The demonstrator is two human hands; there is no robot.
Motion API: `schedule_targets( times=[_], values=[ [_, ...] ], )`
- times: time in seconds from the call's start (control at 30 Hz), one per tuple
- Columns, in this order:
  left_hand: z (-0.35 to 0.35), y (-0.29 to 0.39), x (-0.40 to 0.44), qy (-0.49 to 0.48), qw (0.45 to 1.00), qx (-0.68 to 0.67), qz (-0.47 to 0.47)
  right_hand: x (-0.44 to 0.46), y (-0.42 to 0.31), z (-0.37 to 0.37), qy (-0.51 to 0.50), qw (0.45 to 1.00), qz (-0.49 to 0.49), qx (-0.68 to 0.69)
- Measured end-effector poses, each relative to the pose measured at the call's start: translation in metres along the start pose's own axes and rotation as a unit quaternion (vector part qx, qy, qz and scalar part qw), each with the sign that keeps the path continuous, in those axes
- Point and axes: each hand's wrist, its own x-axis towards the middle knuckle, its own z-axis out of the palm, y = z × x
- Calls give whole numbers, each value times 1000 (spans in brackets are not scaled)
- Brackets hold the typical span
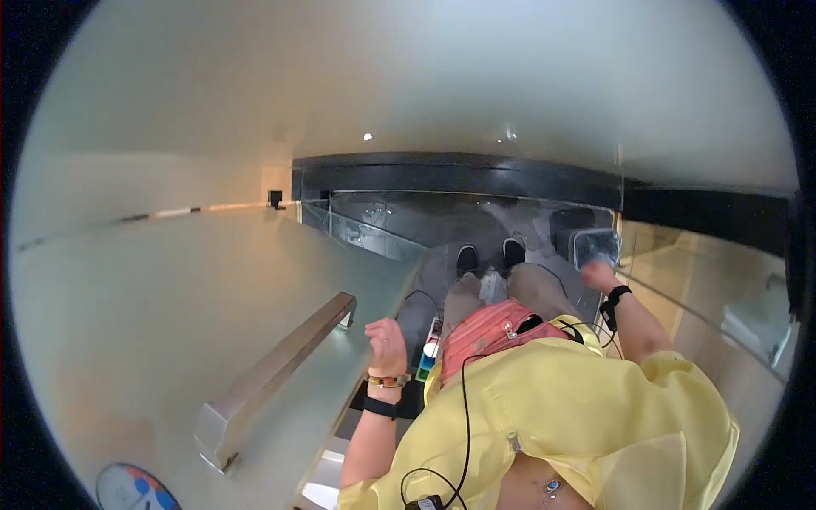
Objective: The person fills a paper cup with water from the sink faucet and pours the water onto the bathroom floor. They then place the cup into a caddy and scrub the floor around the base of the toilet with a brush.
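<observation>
My left hand [387, 344] is raised beside the edge of a frosted glass door, its fingers curled in with nothing visible in them. The door's long metal handle [276, 374] is to the left of that hand, apart from it. Lower on the right, my right hand [599, 274] is closed, and its fingertips are blurred and partly hidden. Just beyond it shows a bin-like container [593, 245] with a clear plastic lining. Whether the hand touches the container, I cannot tell.
Glass panels surround me, with a dark rail [459, 176] ahead. My shoes [514, 252] stand on the grey floor. A pink waist bag [489, 331] hangs at my front, and a black cable [466, 408] runs down my yellow jacket. A round sticker [134, 488] is on the door.
</observation>
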Motion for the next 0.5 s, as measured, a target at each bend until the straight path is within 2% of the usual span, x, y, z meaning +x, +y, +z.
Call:
schedule_targets(
  times=[0.13,0.17,0.2,0.23,0.27,0.33,0.37,0.4,0.47,0.5],
  values=[
    [-17,2,-1,-106,992,-67,-21,70,-61,-58,-53,997,-63,3],
    [-27,-2,2,-117,968,-214,-65,86,-83,-75,-69,990,-106,-56],
    [-37,-4,4,-120,920,-356,-112,101,-108,-83,-81,987,-117,-68],
    [-53,-16,17,-137,879,-429,-158,114,-135,-89,-95,984,-144,-45],
    [-58,-13,19,-146,875,-426,-178,128,-166,-93,-107,979,-172,-23],
    [-77,-16,27,-68,795,-483,-360,141,-225,-107,-150,961,-228,-51],
    [-83,-16,34,-22,787,-443,-428,140,-267,-109,-149,947,-283,-26],
    [-96,-18,39,-61,754,-404,-514,133,-305,-112,-147,931,-335,2],
    [-111,-29,62,-152,630,-307,-696,112,-393,-122,-126,904,-408,12],
    [-104,-32,67,-105,595,-307,-735,107,-436,-127,-72,878,-470,-45]
  ],
)
